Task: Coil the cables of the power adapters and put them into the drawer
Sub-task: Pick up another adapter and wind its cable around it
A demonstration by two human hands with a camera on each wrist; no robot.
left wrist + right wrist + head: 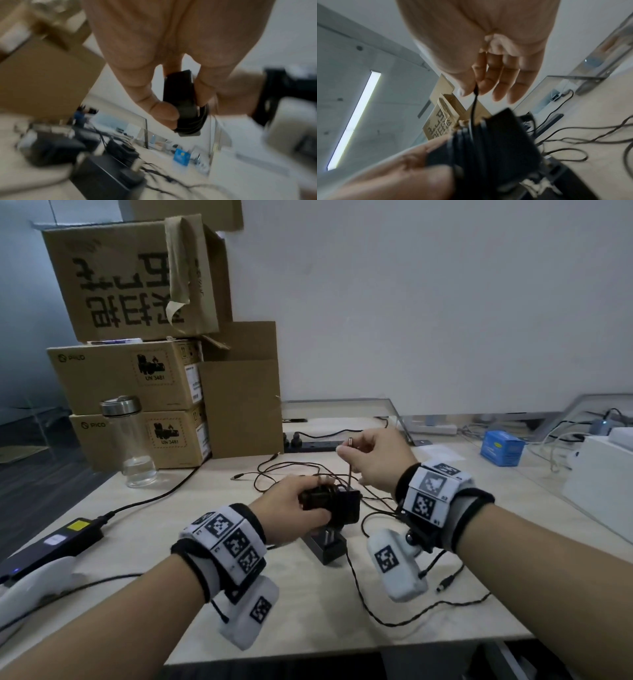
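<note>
My left hand grips a black power adapter above the middle of the table, thumb on one side and fingers on the other. Its thin black cable is wound in several turns round the adapter body. My right hand is raised just above and behind it and pinches the cable's end between thumb and forefinger, the metal plug tip sticking up. A second black adapter lies on the table under the first, prongs up. No drawer is in view.
Loose black cables tangle on the table behind my hands, and one cable runs toward the front edge. A laptop power brick lies at the left, a glass bottle and stacked cardboard boxes behind it. A blue box sits at the right.
</note>
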